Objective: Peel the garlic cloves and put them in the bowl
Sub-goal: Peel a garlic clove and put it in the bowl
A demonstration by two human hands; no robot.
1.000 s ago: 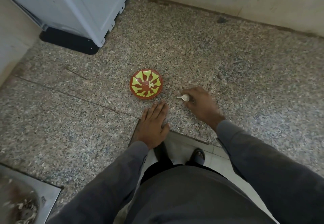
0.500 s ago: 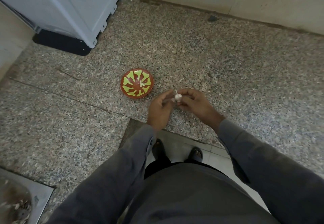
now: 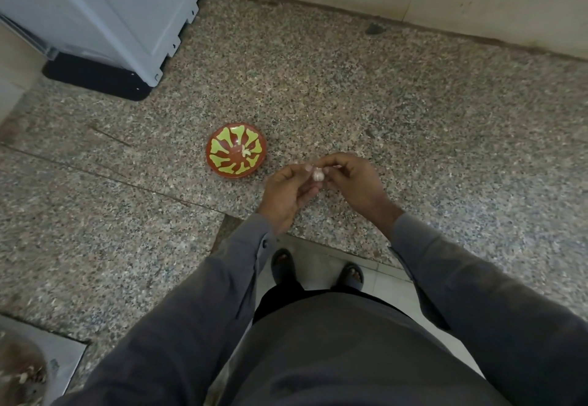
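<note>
The garlic clove (image 3: 318,175) is largely covered by the fingertips of the left hand (image 3: 288,194) and the right hand (image 3: 353,183) that pinch it, so whether any skin is loosened cannot be told. A pale scrap in the bowl (image 3: 222,168) is too small to be identified. The grey appliance (image 3: 105,11) is cut off by the top and left edges. The metal sink (image 3: 47,370) is cropped at the bottom-left corner, and its contents are blurred. Both sleeves are cut off by the lower edge.
</note>
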